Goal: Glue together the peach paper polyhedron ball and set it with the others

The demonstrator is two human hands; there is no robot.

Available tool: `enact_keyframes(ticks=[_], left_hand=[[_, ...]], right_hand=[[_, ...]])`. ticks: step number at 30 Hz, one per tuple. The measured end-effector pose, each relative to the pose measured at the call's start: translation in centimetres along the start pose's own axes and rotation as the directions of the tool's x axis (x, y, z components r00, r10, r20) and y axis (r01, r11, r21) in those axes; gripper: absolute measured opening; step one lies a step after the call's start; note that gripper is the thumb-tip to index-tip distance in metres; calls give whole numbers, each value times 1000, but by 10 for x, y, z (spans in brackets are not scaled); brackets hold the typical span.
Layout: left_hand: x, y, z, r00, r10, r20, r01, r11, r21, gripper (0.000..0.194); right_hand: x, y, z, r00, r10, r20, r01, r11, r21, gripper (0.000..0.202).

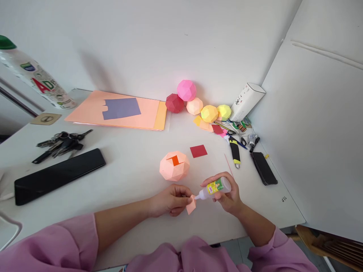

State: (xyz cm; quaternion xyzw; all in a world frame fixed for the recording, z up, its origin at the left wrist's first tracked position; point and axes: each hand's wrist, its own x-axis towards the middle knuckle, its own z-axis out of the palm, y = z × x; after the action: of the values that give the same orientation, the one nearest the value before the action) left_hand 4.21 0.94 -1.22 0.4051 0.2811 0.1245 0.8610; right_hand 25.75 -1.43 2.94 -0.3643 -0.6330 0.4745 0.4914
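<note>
Between thumb and fingers, my left hand (172, 200) pinches a small peach paper piece (191, 206) low over the near part of the table. My right hand (231, 194) is wrapped round a glue bottle (214, 187) with a yellow and green label. The bottle is tipped to the left, and its nozzle meets the upper edge of the paper piece; whether glue is coming out is too small to tell. Just beyond my left hand sits a faceted peach paper ball (170, 171) with an opening on top that shows orange inside. A red paper rectangle (198, 151) lies behind it.
Several coloured paper balls (186, 90) stand against the wall. Peach sheets (93, 109) lie at back left, near keys (64, 143) and a black phone-like slab (59, 175). On the right are a utility knife (235, 151), a black pouch (263, 169) and a white box (246, 102).
</note>
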Motion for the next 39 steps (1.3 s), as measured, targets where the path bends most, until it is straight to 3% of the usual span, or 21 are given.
enact_keyframes(ticks=[20, 33, 39], left_hand=[[-1, -1, 0, 1000, -1, -16, 1, 1000, 13, 40], [-1, 2, 4, 999, 9, -38, -9, 1000, 10, 43], [0, -1, 0, 1000, 15, -22, -15, 1000, 1, 40]], right_hand=[[0, 3, -1, 999, -51, 18, 51, 999, 17, 37], [-2, 3, -2, 998, -3, 60, 1, 1000, 31, 40], [-1, 4, 0, 1000, 11, 17, -12, 999, 36, 40]])
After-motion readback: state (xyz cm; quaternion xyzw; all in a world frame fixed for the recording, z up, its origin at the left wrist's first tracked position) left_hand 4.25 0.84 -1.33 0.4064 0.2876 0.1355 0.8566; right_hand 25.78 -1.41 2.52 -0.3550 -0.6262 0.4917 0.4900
